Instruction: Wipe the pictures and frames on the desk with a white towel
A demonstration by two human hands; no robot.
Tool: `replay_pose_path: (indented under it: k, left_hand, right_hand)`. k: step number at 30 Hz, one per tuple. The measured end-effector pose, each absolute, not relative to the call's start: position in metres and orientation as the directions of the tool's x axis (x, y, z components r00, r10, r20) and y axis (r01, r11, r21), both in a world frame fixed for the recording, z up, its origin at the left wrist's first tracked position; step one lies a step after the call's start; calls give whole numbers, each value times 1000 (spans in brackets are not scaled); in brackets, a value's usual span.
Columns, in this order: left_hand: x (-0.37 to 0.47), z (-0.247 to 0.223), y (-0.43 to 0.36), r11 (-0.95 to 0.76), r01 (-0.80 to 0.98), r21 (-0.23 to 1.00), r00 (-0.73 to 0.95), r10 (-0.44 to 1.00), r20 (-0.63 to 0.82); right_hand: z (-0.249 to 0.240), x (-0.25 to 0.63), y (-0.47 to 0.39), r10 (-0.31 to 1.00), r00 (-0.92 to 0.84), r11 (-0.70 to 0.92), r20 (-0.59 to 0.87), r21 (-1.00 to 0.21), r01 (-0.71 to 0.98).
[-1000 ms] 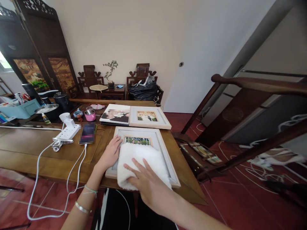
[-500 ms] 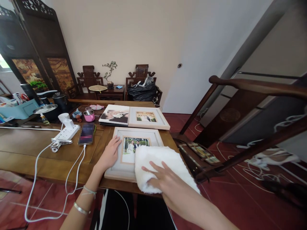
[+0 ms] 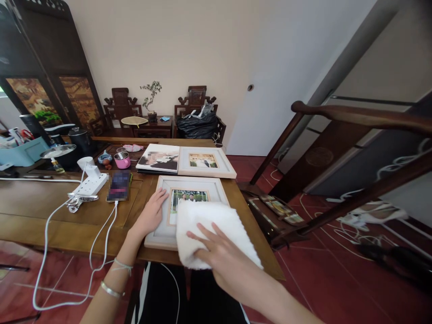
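A light wooden picture frame (image 3: 219, 188) lies flat on the table in front of me, a photo of two people inside its pale mat. My left hand (image 3: 153, 211) rests along its left edge, fingers stretched over the border and thumb hidden. A thick white fluffy cloth (image 3: 222, 220), folded, covers the lower right of the frame and part of the photo. My right hand (image 3: 216, 249) presses down on this cloth with fingers spread, the thumb at its near fold. The cloth hangs a little past the table's front edge.
Behind lie a second frame (image 3: 229, 167) and a photo album (image 3: 151, 153). To the left are a phone (image 3: 119, 185) on a charging cable, a power strip (image 3: 92, 184) and a pink cup (image 3: 122, 159). A wooden chair (image 3: 324, 155) stands at the right.
My right hand has slid the cloth leftward across the frame, covering more of the photo's lower part. My left hand stays on the frame's edge. The view has shifted slightly.
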State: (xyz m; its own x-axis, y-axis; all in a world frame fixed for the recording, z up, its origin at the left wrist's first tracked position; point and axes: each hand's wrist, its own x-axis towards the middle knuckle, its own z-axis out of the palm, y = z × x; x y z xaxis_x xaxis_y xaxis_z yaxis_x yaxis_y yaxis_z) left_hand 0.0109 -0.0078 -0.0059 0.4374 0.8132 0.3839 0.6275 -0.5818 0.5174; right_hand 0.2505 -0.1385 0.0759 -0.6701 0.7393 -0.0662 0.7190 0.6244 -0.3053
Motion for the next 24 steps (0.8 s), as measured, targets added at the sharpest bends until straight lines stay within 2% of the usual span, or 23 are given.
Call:
replay_pose_path:
  k: [5,15,24]
  left_hand:
    - [12,-4,-9,-582,624,522,439,813,382]
    - [12,-2,-10,-565,626,537,434,825,362]
    - [10,-5,-8,-567,608,555,433,823,367]
  right_hand:
    - [79,292,-147,805,-588,553,-80,-258,792]
    - [52,321,-100,826,-538,562,168,-170,810]
    - [37,322,-25,881,-419,446,221,-89,891]
